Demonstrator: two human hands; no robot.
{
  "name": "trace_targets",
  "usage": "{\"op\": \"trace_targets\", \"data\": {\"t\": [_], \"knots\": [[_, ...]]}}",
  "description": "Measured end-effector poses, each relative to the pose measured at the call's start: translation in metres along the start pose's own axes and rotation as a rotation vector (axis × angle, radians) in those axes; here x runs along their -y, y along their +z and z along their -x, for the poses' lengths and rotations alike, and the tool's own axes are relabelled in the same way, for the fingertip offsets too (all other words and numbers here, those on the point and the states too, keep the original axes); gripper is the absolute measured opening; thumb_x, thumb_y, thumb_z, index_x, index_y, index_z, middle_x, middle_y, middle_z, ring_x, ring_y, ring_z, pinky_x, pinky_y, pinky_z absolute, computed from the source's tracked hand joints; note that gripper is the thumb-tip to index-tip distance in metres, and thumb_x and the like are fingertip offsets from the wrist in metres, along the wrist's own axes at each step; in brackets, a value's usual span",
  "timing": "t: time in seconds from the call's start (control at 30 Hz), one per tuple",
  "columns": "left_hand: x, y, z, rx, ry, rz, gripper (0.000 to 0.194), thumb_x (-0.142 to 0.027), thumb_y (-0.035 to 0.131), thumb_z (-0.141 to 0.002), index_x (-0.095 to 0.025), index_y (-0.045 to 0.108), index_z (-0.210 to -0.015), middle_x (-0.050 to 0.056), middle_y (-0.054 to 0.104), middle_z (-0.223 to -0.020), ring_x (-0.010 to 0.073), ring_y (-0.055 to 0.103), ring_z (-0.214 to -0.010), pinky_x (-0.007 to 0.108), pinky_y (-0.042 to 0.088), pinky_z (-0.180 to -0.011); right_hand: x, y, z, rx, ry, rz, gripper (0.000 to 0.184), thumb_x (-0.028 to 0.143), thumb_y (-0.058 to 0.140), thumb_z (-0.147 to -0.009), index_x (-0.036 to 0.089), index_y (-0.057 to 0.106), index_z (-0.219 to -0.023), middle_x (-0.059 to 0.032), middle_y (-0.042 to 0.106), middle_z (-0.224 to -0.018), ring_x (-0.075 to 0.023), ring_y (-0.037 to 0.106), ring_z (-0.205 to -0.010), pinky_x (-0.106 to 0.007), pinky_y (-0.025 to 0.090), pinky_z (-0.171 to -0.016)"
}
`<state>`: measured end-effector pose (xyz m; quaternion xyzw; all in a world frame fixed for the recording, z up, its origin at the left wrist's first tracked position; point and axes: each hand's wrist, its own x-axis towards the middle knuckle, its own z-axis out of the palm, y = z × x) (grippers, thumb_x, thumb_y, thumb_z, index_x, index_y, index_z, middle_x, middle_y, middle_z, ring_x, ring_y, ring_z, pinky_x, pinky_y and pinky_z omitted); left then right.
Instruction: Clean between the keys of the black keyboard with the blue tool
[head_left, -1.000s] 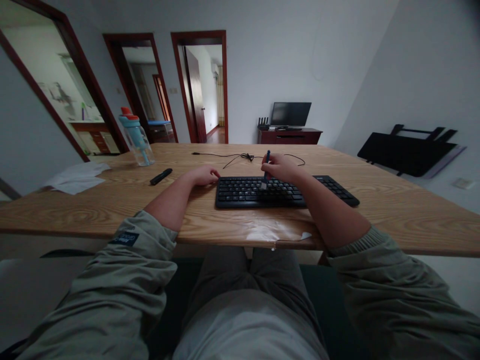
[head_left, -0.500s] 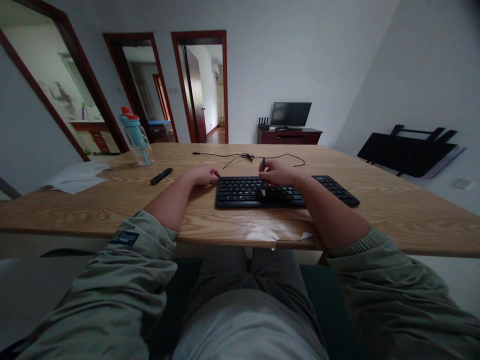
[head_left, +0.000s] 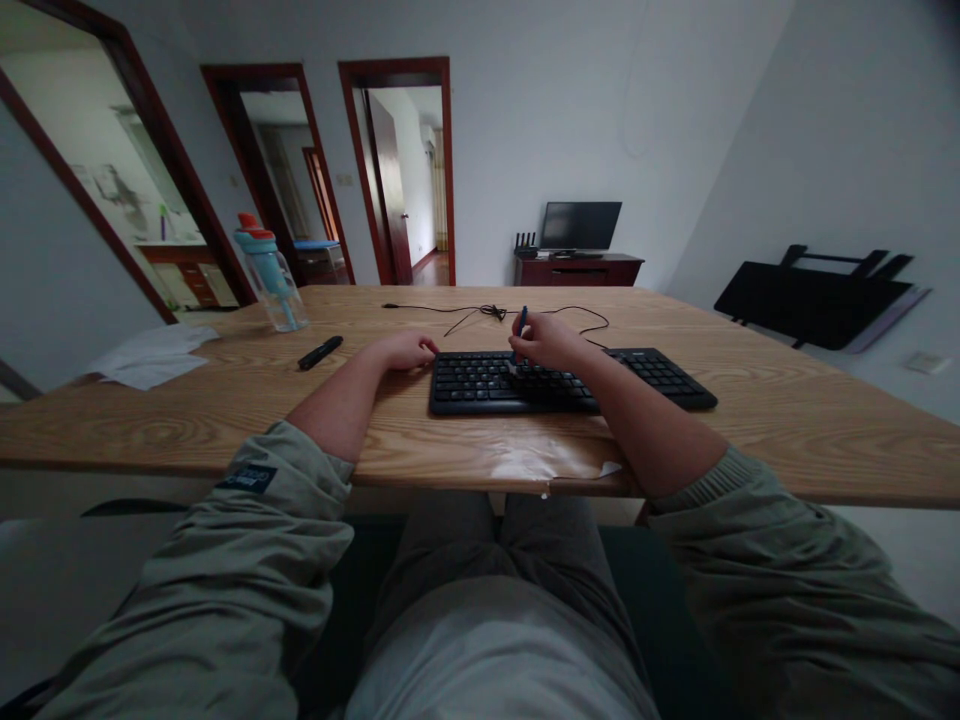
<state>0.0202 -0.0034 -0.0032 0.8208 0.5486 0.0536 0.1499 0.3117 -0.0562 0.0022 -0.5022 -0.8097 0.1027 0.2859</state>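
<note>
A black keyboard (head_left: 480, 395) lies on the wooden table in front of me. My left hand (head_left: 409, 351) rests at its upper left corner, fingers bent against the edge. Pinched in my right hand (head_left: 551, 341) is a small brush (head_left: 523, 322) with a dark blue handle and a pale tip. The handle stands nearly upright, leaning a little, and the tip is down on the keys near the middle. My right hand and forearm cover part of the keys.
Behind the keyboard runs a black cable (head_left: 493, 312), bundled in the middle. To the left are a black pen-like object (head_left: 321, 353), a clear bottle (head_left: 274, 285) with a red and blue lid, and white paper (head_left: 154, 357). The wooden table (head_left: 795, 430) has a worn front edge.
My right hand has shifted slightly left along the keys, and the brush now leans more. My left hand and the keyboard stay in place.
</note>
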Motion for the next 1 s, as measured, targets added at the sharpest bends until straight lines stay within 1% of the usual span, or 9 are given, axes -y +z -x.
{"op": "trace_targets", "data": {"t": [0.13,0.23,0.37,0.53,0.63,0.7,0.83,0.93,1.0], "knots": [[-0.002,0.000,0.002,-0.002,0.002,0.015,0.038,-0.020,0.055,-0.079,-0.010,0.073,-0.111,0.008,0.073,-0.097,0.0145,0.059,-0.075,0.022,0.041,-0.062,0.000,0.002,-0.002,-0.086,0.125,0.001,0.009,0.024,0.060,-0.087,0.016,0.059,-0.090,-0.0040,0.068,-0.076,-0.0158,0.061,-0.066,-0.024,0.036,-0.058],[-0.003,0.000,0.002,0.007,-0.009,0.029,0.039,-0.020,0.055,-0.079,-0.011,0.073,-0.113,0.007,0.073,-0.093,0.0142,0.058,-0.070,0.022,0.039,-0.058,-0.002,0.002,-0.003,-0.141,0.174,0.043,0.009,0.023,0.061,-0.085,0.016,0.060,-0.092,-0.0054,0.070,-0.083,-0.0170,0.063,-0.070,-0.025,0.037,-0.060],[-0.003,0.001,0.000,0.006,-0.029,0.024,0.041,-0.019,0.055,-0.079,-0.012,0.072,-0.115,0.005,0.072,-0.088,0.0128,0.056,-0.067,0.021,0.038,-0.057,-0.007,0.005,-0.006,-0.165,0.161,0.058,0.010,0.025,0.060,-0.088,0.016,0.060,-0.095,-0.0073,0.072,-0.092,-0.0171,0.064,-0.074,-0.025,0.037,-0.062],[-0.004,0.003,0.001,-0.003,-0.021,0.052,0.042,-0.019,0.057,-0.077,-0.012,0.072,-0.116,0.006,0.072,-0.093,0.0133,0.057,-0.070,0.021,0.039,-0.058,-0.014,0.010,-0.009,-0.173,0.141,0.089,0.014,0.029,0.057,-0.094,0.017,0.059,-0.101,-0.0076,0.072,-0.092,-0.0179,0.064,-0.075,-0.026,0.037,-0.062],[-0.001,0.003,0.000,-0.005,-0.018,0.052,0.043,-0.019,0.057,-0.076,-0.011,0.072,-0.116,0.007,0.072,-0.094,0.0136,0.057,-0.070,0.022,0.039,-0.058,-0.014,0.007,-0.009,-0.190,0.121,0.132,0.016,0.032,0.057,-0.095,0.017,0.059,-0.100,-0.0079,0.072,-0.090,-0.0190,0.064,-0.076,-0.026,0.037,-0.062],[0.001,0.003,0.000,-0.004,-0.018,0.054,0.043,-0.020,0.056,-0.076,-0.011,0.072,-0.116,0.007,0.072,-0.093,0.0138,0.057,-0.068,0.022,0.039,-0.058,-0.011,0.000,-0.007,-0.196,0.133,0.102,0.014,0.030,0.057,-0.095,0.016,0.059,-0.098,-0.0073,0.072,-0.088,-0.0184,0.065,-0.075,-0.026,0.037,-0.061],[0.004,0.002,0.001,0.004,-0.023,0.059,0.044,-0.021,0.056,-0.076,-0.012,0.072,-0.116,0.006,0.072,-0.090,0.0147,0.057,-0.067,0.024,0.039,-0.056,0.001,-0.017,0.001,-0.122,0.140,-0.086,0.006,0.021,0.058,-0.092,0.015,0.059,-0.091,-0.0052,0.071,-0.080,-0.0160,0.066,-0.070,-0.024,0.039,-0.057],[0.004,0.000,0.003,0.007,-0.016,0.063,0.042,-0.021,0.056,-0.078,-0.010,0.072,-0.115,0.007,0.071,-0.086,0.0143,0.056,-0.065,0.024,0.039,-0.056,0.007,-0.026,0.008,-0.028,0.146,-0.081,0.005,0.016,0.057,-0.089,0.014,0.060,-0.086,-0.0031,0.069,-0.070,-0.0148,0.063,-0.063,-0.023,0.038,-0.054],[0.004,-0.002,0.004,0.010,-0.008,0.070,0.041,-0.020,0.054,-0.080,-0.009,0.072,-0.115,0.007,0.070,-0.084,0.0136,0.054,-0.063,0.024,0.038,-0.056,0.009,-0.029,0.012,0.040,0.165,-0.007,0.005,0.016,0.057,-0.088,0.014,0.061,-0.084,-0.0012,0.066,-0.063,-0.0143,0.060,-0.058,-0.024,0.036,-0.051]]}}
